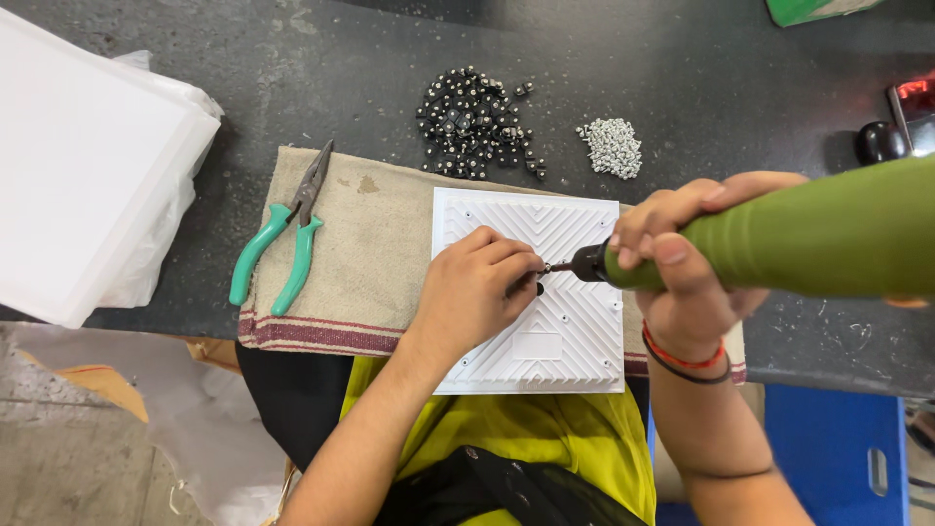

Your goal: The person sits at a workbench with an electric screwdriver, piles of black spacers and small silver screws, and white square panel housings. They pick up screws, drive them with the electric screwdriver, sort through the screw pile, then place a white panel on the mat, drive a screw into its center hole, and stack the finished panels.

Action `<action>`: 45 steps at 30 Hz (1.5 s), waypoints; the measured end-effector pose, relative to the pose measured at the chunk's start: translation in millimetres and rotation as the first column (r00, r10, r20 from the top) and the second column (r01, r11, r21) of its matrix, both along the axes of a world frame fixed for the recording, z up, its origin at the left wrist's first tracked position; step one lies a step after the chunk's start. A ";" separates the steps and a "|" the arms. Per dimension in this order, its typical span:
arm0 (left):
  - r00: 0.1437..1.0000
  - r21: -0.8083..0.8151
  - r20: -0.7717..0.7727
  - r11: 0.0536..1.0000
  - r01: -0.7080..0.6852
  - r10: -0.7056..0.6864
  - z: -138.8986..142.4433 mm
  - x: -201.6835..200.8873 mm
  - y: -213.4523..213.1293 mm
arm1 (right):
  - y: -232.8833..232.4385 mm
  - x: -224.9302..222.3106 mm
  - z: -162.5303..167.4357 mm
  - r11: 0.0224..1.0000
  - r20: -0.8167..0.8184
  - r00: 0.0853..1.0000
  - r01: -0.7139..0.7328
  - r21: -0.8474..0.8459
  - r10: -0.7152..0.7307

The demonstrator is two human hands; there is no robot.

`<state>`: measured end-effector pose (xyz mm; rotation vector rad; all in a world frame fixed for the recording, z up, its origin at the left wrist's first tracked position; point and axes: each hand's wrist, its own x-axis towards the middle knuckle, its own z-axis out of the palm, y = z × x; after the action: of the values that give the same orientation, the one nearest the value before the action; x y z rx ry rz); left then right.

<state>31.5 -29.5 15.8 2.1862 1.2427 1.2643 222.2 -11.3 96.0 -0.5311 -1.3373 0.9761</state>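
Right hand (687, 263) is wrapped tight around a green power screwdriver (779, 239), fingers closed fully on the barrel, tool held near horizontal. Its dark bit tip (557, 266) points left, straight at the left hand's fingertips. Left hand (477, 287) rests on a white square ribbed panel (575, 331), fingers curled and pinched together right at the bit tip; something small and dark shows between them, too small to tell what. The panel lies directly under both grips, on a beige cloth (370, 263) with red stripes at the near edge, cloth on a dark worktable (292, 68). Red and black bands (687, 360) sit on the right wrist. Beyond the left hand, past the panel's far edge, a pile of small black parts (474, 122); just right of that, a smaller pile of silver screws (611, 146). Well left of the left hand, green-handled pliers (282, 244) lie on the cloth. Farther left, a white foam slab (78, 156) on plastic wrap.
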 end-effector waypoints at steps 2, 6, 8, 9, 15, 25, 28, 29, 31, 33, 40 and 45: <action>1.000 -0.020 -0.020 1.000 -0.003 0.003 0.5 1.0 -0.8 | 2.2 -2.2 -6.7 1.000 0.004 1.000 -0.002 -0.003 0.002; 0.999 -0.048 -0.035 0.999 -0.012 0.010 0.4 2.6 -0.2 | 3.5 0.5 -12.5 1.000 0.003 1.000 -0.017 -0.013 0.017; 0.999 -0.043 -0.034 0.999 -0.006 0.005 -0.3 2.7 -0.1 | 3.7 1.7 -12.6 1.000 0.011 1.000 -0.015 -0.011 0.015; 0.999 -0.041 -0.034 0.999 -0.004 0.003 -0.7 2.6 0.0 | 4.8 1.7 -12.6 1.000 0.025 1.000 -0.009 -0.010 0.009; 0.999 -0.045 -0.038 0.999 -0.004 0.003 -1.2 2.3 0.1 | 4.4 -2.6 -12.1 1.000 0.067 0.998 0.005 -0.020 -0.003; 0.999 -0.039 -0.035 0.999 -0.001 0.000 -2.4 2.7 0.9 | 3.9 -1.8 -16.0 1.000 0.108 0.994 0.000 -0.002 0.001; 0.999 -0.033 -0.033 0.999 -0.008 0.007 -3.2 2.5 1.1 | 6.4 -1.1 -15.9 0.998 0.108 0.993 -0.055 0.017 0.053; 1.000 -0.026 -0.028 1.000 -0.011 0.010 -2.8 2.8 1.0 | 7.2 -1.0 -15.1 0.997 0.113 0.991 -0.068 0.022 0.066; 1.000 -0.017 -0.020 1.000 -0.017 0.017 -1.5 2.9 0.0 | 7.6 -0.1 -12.0 0.997 0.123 0.990 -0.075 0.011 0.073; 1.000 -0.014 -0.011 1.000 -0.026 0.025 0.4 2.8 -1.5 | 8.8 0.9 -7.9 0.996 0.107 0.990 -0.089 -0.009 0.089; 0.992 -0.043 0.101 0.997 -0.066 0.070 0.5 -4.4 -4.4 | 7.7 -4.0 -5.1 0.999 0.005 0.999 -0.042 0.010 0.042; 0.992 -0.052 0.097 0.996 -0.078 0.082 -5.4 -5.7 -3.3 | 7.6 -8.4 -10.7 0.997 0.013 0.997 -0.074 -0.001 0.074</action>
<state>25.9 -32.8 10.4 2.0328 1.3188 1.3427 213.8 -3.6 85.3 -0.4920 -1.3767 1.0349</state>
